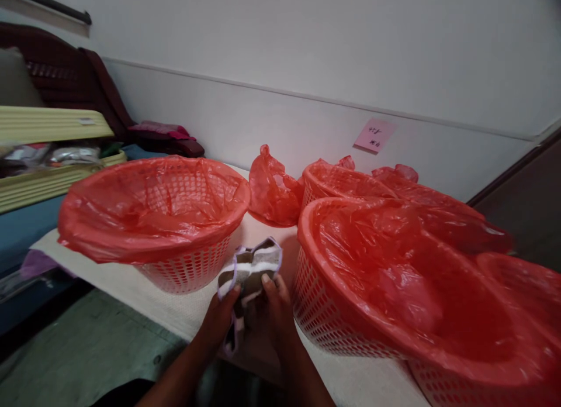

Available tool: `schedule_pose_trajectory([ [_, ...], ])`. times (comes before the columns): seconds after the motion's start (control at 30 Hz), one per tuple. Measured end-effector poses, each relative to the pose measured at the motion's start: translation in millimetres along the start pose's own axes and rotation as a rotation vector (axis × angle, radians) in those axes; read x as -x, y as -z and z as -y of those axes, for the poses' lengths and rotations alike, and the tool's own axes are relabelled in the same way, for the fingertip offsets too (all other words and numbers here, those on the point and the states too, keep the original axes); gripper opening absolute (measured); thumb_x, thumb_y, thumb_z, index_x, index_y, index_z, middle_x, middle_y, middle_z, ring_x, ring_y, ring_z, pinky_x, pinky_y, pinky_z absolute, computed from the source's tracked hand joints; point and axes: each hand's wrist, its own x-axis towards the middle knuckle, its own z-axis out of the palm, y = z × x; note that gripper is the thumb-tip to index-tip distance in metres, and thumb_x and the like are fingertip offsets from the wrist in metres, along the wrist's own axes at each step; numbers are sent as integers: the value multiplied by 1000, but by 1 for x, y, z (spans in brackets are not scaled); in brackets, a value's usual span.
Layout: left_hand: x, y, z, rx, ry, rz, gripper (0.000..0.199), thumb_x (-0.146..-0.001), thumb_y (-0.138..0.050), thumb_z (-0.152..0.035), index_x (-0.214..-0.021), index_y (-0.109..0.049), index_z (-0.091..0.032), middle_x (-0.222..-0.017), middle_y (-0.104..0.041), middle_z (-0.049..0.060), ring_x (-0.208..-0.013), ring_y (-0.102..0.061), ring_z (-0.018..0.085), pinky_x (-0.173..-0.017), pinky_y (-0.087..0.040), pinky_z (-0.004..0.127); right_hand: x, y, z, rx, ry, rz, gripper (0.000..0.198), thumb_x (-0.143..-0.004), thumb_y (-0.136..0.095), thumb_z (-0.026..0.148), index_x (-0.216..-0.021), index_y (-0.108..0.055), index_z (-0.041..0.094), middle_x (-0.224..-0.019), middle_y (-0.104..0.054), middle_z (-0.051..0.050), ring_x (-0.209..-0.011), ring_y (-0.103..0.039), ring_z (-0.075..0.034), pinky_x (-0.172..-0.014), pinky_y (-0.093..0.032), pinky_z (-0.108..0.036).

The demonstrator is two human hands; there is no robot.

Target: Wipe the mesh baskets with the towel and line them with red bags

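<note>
A small cloth (254, 271) with brown, white and grey stripes and a lilac trim hangs between my two hands over the table's front part. It could be a small garment; its exact kind does not show. My left hand (221, 313) is closed on its left side, thumb on top. On the right side my right hand (275, 299) pinches the cloth under the thumb. Part of the cloth dangles below the left hand. To the left stands a basket (188, 272) lined with a red plastic bag, and close on the right is another red-lined basket (333, 313).
A red bag (274, 190) stands between the baskets at the back. More red-lined baskets (346, 182) crowd the right side. A pink note (374, 135) is on the white wall (280, 103). At far left lies a yellow case (52, 123) with packets in it.
</note>
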Motion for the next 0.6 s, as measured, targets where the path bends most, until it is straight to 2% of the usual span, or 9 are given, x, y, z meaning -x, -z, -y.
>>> schedule_pose_trajectory([
  [0.13, 4, -3, -2, 59, 87, 4, 56, -75, -71, -51, -119, -64, -17, -106, -75, 9, -102, -70, 27, -94, -51, 39, 0, -1, 11, -2, 45, -8, 32, -76, -68, 31, -105, -64, 18, -91, -72, -3, -79, -65, -18, -72, -53, -30],
  [0.3, 1, 3, -11, 32, 133, -164, 43, -73, -72, -51, -100, -70, -17, -92, -77, 5, -92, -70, 24, -89, -51, 34, 9, 0, 23, 83, 190, -81, 27, -78, -64, 32, -102, -63, 20, -88, -68, 1, -78, -60, -17, -72, -49, -28],
  [0.43, -3, 5, -10, 60, 187, -208, 37, -72, -72, -47, -93, -71, -17, -84, -77, 4, -79, -70, 21, -77, -53, 30, 18, 1, 25, 254, 340, 11, 18, -80, -61, 29, -96, -64, 21, -80, -64, 3, -74, -56, -15, -69, -45, -26],
  [0.6, -8, 11, 5, 100, 353, -213, 34, -75, -69, -44, -90, -70, -13, -69, -74, 7, -61, -69, 24, -65, -54, 36, 17, 3, 39, 227, 325, 121, 10, -76, -54, 19, -80, -63, 21, -73, -58, 3, -71, -53, -14, -66, -43, -25],
])
